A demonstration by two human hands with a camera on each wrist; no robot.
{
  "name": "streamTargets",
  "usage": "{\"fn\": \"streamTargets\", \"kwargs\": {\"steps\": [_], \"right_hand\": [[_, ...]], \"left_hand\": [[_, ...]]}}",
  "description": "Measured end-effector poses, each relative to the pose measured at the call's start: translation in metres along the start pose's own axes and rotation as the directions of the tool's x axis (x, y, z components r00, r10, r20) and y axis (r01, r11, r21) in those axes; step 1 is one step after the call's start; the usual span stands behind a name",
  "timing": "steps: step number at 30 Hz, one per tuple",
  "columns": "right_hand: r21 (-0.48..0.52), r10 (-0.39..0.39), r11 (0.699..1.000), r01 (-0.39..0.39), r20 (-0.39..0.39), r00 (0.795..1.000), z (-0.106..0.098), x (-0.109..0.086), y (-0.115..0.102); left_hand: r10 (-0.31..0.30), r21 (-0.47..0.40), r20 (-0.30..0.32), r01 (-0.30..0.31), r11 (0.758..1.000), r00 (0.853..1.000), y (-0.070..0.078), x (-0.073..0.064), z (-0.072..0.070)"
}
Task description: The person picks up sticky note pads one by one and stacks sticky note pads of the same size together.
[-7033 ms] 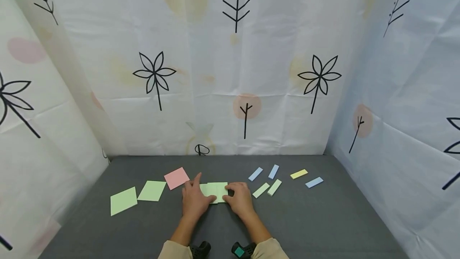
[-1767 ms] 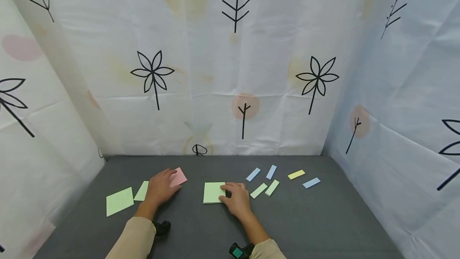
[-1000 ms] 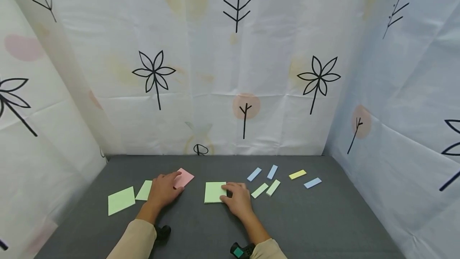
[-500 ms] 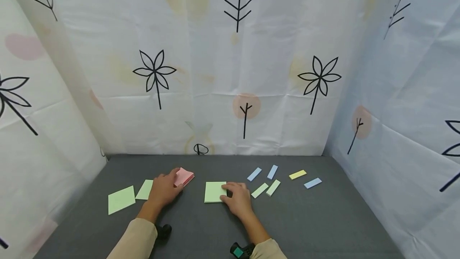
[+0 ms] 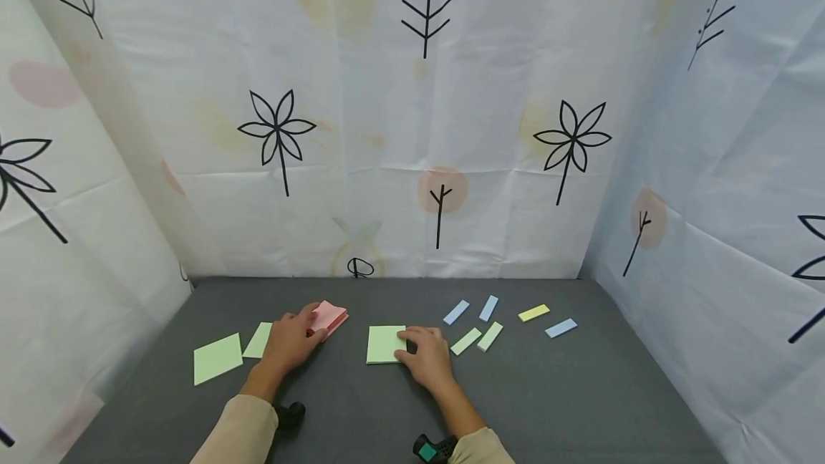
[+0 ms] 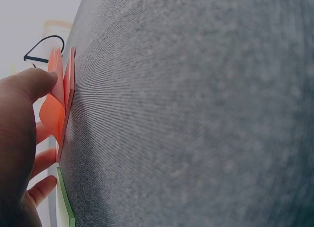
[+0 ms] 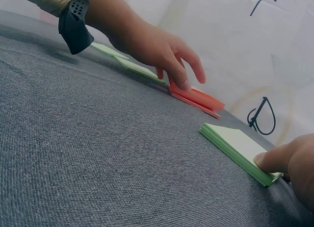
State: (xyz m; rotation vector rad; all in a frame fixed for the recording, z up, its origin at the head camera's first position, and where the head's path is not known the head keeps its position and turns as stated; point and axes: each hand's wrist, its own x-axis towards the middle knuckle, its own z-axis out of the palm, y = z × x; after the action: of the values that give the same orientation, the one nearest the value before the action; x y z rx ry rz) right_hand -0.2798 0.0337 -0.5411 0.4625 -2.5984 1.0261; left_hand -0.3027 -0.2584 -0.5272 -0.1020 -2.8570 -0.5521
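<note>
My left hand (image 5: 289,341) pinches the upper sheets of a pink sticky note pad (image 5: 330,316), which lift away from the lower part. In the left wrist view those sheets bulge in an orange-pink curl (image 6: 52,113), while the lower layer (image 6: 69,85) lies on the grey surface. To the right, a stack of pale green sticky notes (image 5: 383,345) lies flat. My right hand (image 5: 426,358) holds that stack by its right edge. Its thumb (image 7: 274,159) is on the top near a corner in the right wrist view; the fingers are mostly hidden there.
Two more green sticky note pads, one (image 5: 218,360) at far left and one (image 5: 258,341) partly behind my left hand, lie on the grey table (image 5: 361,421). On the right are narrow strips: blue (image 5: 456,312), green (image 5: 465,341) and yellow (image 5: 533,313). A patterned curtain (image 5: 503,220) hangs behind.
Earlier, both hands were at two offset green pieces, now one squared stack. My left hand moved left to the pink pad, shifted it slightly right and lifted its upper sheets. The right hand stayed.
</note>
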Motion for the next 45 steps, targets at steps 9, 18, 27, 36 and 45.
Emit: {"fn": "streamTargets", "kwargs": {"steps": [9, 18, 27, 36, 45], "right_hand": [[-0.015, -0.011, 1.000, 0.011, -0.005, 1.000, 0.000, 0.000, -0.001], [-0.011, -0.011, 1.000, 0.011, -0.001, 1.000, -0.003, -0.001, -0.002], [-0.020, -0.073, 0.997, 0.071, -0.067, 0.995, -0.002, -0.002, -0.002], [-0.013, -0.047, 0.999, 0.047, -0.036, 0.998, -0.001, -0.001, -0.001], [0.000, -0.004, 1.000, 0.004, -0.003, 1.000, -0.003, -0.002, -0.002]], "left_hand": [[0.035, -0.011, -0.036, -0.036, 0.999, 0.999, -0.001, -0.002, 0.001], [-0.084, -0.033, -0.088, 0.082, 0.996, 0.993, 0.007, -0.005, 0.000], [-0.174, -0.005, -0.108, 0.174, 0.985, 0.979, 0.014, -0.006, -0.002], [-0.018, -0.119, -0.320, -0.021, 0.993, 0.947, 0.019, -0.010, 0.006], [0.014, -0.279, -0.439, -0.151, 0.948, 0.898, 0.025, -0.013, 0.007]]}}
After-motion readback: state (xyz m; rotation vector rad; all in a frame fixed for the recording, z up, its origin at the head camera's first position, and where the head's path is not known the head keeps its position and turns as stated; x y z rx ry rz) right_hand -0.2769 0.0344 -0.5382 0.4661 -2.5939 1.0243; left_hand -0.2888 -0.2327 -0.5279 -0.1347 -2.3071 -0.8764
